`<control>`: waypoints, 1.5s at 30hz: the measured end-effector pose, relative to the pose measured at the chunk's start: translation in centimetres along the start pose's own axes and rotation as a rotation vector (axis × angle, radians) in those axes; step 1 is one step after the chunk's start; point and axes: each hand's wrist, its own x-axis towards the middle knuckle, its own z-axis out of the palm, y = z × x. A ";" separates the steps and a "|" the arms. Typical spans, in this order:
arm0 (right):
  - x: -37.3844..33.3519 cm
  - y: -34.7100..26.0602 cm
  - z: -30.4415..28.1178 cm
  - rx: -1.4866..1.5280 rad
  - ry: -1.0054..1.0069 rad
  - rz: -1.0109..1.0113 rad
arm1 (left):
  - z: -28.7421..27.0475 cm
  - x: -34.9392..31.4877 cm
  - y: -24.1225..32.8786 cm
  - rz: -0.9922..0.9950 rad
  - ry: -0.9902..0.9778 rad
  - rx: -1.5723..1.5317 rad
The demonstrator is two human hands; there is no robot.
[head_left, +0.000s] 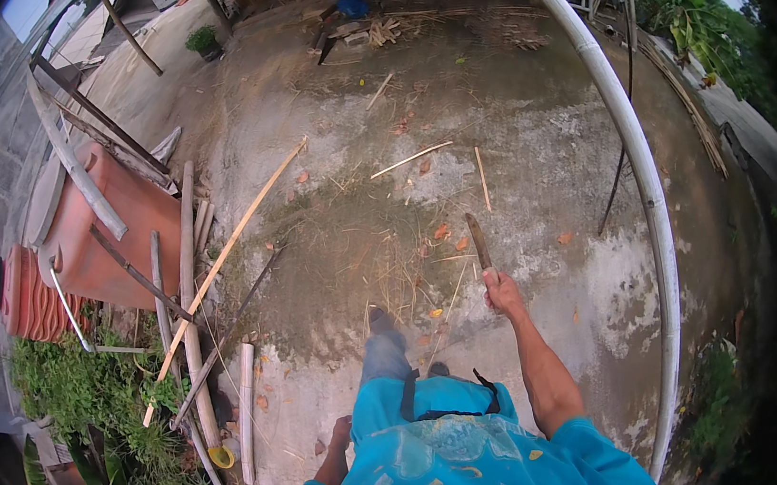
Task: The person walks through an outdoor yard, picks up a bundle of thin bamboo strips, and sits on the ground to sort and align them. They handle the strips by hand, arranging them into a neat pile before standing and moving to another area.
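My right hand (502,292) is closed around the handle of a machete (479,240). Its dark brown blade points ahead, over the stained concrete ground. Low beside my body hangs my left hand (338,434), partly seen at the edge of my blue shirt; its fingers are too unclear to read. Ahead of the machete, thin pale wood strips lie on the ground, one upright strip (483,179) and one slanting strip (412,159). A long split bamboo strip (247,218) lies at the left, across some poles.
A long pale bamboo pole (621,111) curves along the right side. At left stand an orange plastic tank (105,232), a thick pole (198,360), a short log (249,412) and green plants (88,382). A heap of split wood (374,31) lies far ahead.
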 end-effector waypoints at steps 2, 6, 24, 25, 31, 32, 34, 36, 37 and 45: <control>2.5 -2.2 1.2 0.020 -0.014 0.031 | -0.6 5.8 2.6 0.037 -0.064 0.007; 4.7 -0.9 3.8 0.002 -0.003 0.135 | -3.5 15.5 8.5 0.135 -0.161 0.047; 10.1 -0.7 10.8 -0.242 -0.102 0.361 | -22.1 45.3 36.9 0.023 0.075 0.044; 12.3 -0.2 10.9 -0.212 -0.078 0.356 | -21.7 45.5 37.3 0.030 0.033 0.130; 30.8 -7.9 12.5 -0.363 -0.086 0.115 | -24.1 47.4 34.7 0.092 0.122 -0.172; 33.1 -12.0 12.1 -0.508 -0.118 0.077 | -23.3 46.7 36.1 -0.074 0.184 -0.241; 38.2 -16.7 11.2 -0.403 -0.068 0.203 | -22.4 45.2 38.6 -0.335 0.207 -0.312; 44.0 -22.1 11.1 -0.366 -0.011 0.205 | -22.3 45.1 41.0 -0.506 0.162 -0.317; 46.6 -24.5 11.5 -0.386 0.022 0.162 | -21.9 45.2 42.4 -0.585 0.143 -0.318; 57.5 -49.4 14.8 -0.198 0.269 -0.129 | -20.2 53.7 49.8 0.082 0.040 -0.007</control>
